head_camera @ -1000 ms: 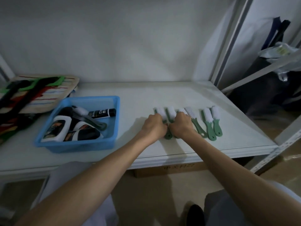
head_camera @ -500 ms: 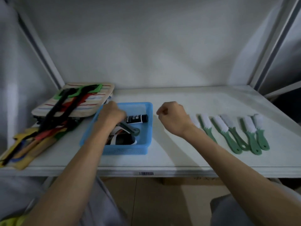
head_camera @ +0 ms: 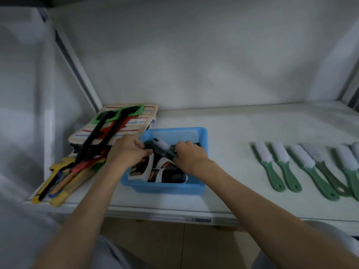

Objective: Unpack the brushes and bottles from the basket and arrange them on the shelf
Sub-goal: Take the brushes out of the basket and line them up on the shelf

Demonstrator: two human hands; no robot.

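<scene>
We have one view only, worn on the head, looking forward and down onto a white shelf (head_camera: 242, 133) from close in front of its near edge. The wide lens bends the uprights at the frame's edges. A blue basket (head_camera: 165, 188) sits just left of centre, both forearms enter from the bottom, and the back wall fills the upper half.

Both forearms bare to the elbow, no rings or watch showing, pale grey trousers (head_camera: 116, 257) below
</scene>
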